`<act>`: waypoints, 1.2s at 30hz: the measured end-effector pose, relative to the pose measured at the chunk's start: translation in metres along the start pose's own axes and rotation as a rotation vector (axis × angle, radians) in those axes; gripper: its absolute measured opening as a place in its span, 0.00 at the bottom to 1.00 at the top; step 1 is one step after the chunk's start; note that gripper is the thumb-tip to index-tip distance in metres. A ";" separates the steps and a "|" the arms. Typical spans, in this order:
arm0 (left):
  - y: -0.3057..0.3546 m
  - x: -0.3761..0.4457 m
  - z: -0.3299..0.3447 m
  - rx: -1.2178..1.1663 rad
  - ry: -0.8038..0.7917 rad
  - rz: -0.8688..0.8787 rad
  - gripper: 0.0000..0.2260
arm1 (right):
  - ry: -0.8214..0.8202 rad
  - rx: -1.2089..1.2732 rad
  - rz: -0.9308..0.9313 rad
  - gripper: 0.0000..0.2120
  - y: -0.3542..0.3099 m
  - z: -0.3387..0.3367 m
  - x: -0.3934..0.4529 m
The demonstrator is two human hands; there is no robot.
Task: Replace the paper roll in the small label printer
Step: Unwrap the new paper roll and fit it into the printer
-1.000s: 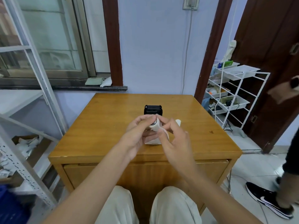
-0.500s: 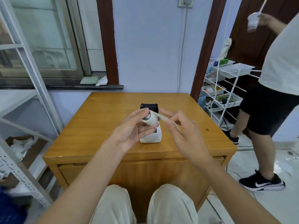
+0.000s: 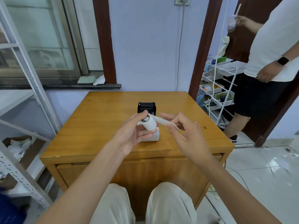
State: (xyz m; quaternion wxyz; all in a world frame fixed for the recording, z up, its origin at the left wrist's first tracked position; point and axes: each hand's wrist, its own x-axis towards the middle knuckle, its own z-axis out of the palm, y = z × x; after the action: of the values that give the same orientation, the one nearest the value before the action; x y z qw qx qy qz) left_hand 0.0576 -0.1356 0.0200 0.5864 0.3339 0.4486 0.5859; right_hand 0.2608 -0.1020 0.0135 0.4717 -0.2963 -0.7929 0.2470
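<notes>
- Your left hand (image 3: 132, 133) holds the white paper roll (image 3: 148, 122) up over the tabletop (image 3: 97, 126), fingers curled around it.
- Your right hand (image 3: 182, 131) pinches the loose paper strip (image 3: 163, 121) that comes off the roll.
- The small white printer (image 3: 154, 137) sits on the tabletop just under your hands, with its black lid (image 3: 146, 107) standing open behind.
- Another person (image 3: 267, 62) stands by the door on your right.
</notes>
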 end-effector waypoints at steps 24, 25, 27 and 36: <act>0.002 -0.008 0.011 -0.064 -0.013 -0.087 0.13 | 0.069 0.124 0.122 0.09 0.000 -0.007 0.008; 0.001 -0.008 0.012 -0.087 -0.006 -0.090 0.12 | 0.060 0.123 0.120 0.09 -0.001 -0.007 0.009; 0.001 -0.007 0.014 -0.123 0.002 -0.096 0.13 | 0.039 0.125 0.126 0.09 -0.004 -0.005 0.010; 0.000 -0.003 0.019 -0.154 0.045 -0.044 0.23 | 0.000 0.124 0.071 0.12 -0.014 -0.001 0.006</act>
State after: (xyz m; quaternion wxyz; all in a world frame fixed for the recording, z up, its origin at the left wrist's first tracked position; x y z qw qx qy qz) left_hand 0.0755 -0.1358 0.0280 0.6130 0.2644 0.4225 0.6130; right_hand 0.2559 -0.1077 0.0273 0.4800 -0.2947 -0.7650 0.3122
